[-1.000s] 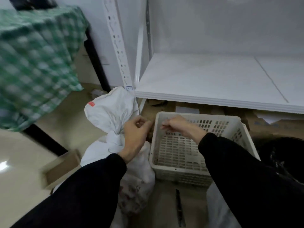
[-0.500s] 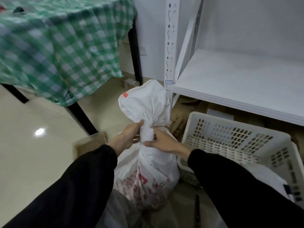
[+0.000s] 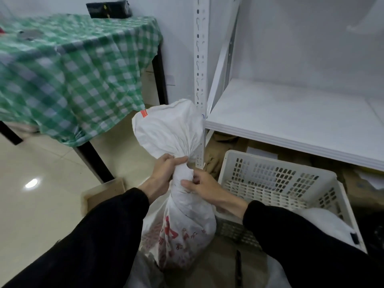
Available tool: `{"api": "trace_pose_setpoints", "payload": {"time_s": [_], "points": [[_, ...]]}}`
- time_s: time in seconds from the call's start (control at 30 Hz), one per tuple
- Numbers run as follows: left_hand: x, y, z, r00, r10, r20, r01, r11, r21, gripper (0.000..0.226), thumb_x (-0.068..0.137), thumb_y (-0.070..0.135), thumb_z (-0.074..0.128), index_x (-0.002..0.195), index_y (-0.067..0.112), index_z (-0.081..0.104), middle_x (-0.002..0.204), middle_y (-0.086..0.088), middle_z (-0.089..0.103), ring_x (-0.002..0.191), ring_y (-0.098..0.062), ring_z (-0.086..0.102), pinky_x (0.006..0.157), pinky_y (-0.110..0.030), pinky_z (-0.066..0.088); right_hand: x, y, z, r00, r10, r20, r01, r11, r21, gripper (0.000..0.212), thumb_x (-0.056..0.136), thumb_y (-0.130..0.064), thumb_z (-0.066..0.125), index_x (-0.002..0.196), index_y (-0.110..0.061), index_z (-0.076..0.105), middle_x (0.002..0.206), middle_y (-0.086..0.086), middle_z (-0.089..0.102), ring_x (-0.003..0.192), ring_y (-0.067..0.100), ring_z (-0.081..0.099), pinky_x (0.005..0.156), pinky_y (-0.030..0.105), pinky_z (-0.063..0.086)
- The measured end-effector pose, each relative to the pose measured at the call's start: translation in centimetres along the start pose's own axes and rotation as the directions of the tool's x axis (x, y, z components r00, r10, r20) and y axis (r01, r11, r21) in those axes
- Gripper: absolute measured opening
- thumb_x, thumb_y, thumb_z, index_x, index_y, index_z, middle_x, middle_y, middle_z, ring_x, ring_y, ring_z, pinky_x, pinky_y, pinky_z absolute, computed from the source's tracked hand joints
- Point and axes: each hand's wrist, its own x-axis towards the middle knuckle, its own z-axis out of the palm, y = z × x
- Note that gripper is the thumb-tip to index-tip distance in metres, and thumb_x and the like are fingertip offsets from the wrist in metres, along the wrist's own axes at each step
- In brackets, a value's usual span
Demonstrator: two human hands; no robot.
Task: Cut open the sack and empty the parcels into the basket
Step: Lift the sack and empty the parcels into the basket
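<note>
Sack (image 3: 188, 221): white woven plastic with red print low on its body, upright at lower centre of the frame, just left of the basket (image 3: 270, 177), neck bunched tight below a flared top with a small red tag. Left hand (image 3: 166, 169) wrapped round that neck right under the flare, fingers curled firmly on the cloth. Right hand (image 3: 204, 188) slightly lower on the neck's right side, thumb and fingertips pinching a fold there; on a tie or only on the fabric, hard to tell at this sharpness. Black sleeves on both arms. Basket pale and perforated, on the floor at right of centre, partly under the white shelf (image 3: 291, 121). Table with a green checked cloth (image 3: 72, 80) in the upper left, dark box (image 3: 109, 9) on top of it. Open cardboard box (image 3: 104, 194) on the floor left of the sack. Slim dark object (image 3: 239, 267) flat on the floor at the bottom edge, right of the sack
</note>
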Motion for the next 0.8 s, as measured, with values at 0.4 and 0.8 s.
{"api": "trace_pose_setpoints", "payload": {"time_s": [0.4,0.8], "points": [[-1.6,1.2,4.7,0.971,0.063,0.232,-0.142,0.930,0.340,0.048,0.033,0.016,0.072,0.079,0.006,0.064,0.092,-0.013,0.064,0.091,-0.028,0.063,0.082,-0.043,0.054,-4.0,-6.8,-7.3,0.924,0.358,-0.130,-0.302,0.896,0.325,0.067,0.084,-0.069,0.053,0.091,-0.004,0.070,0.089,0.021,0.072,0.082,0.027,0.069,0.091,0.044,0.054],[-0.5,-0.8,10.5,0.812,-0.215,0.542,-0.413,0.445,0.795,0.065,0.067,0.042,0.086,0.118,0.021,0.051,0.109,0.006,0.057,0.102,-0.018,0.056,0.090,-0.034,0.048,-6.5,2.0,-13.4,0.640,0.701,-0.315,-0.178,0.534,0.826,0.016,0.099,0.004,0.039,0.104,0.007,0.054,0.085,0.020,0.062,0.066,0.030,0.061,0.057,0.040,0.060]]}}
